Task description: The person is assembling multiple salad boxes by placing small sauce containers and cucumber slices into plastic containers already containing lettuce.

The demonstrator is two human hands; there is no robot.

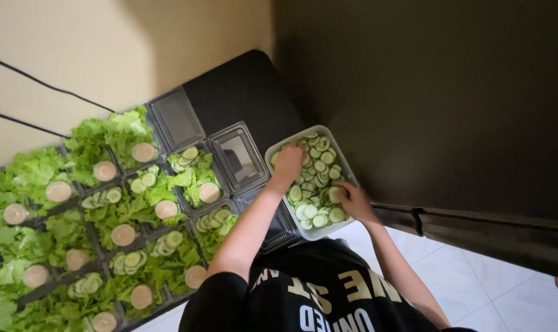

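Both my hands reached into a tub (pixel 346 169) of cucumber slices (pixel 319 178).
My left hand (pixel 288 163) pinched slices; I couldn't tell my right hand's (pixel 354 201) grip.

Black short-sleeved T-shirt on this person, loose at the shoulders, with big block lettering printed across the chest in pale gold and white. Both forearms are bare below the sleeves; the left hand (pixel 289 161) and right hand (pixel 353 200) wear no gloves or rings.
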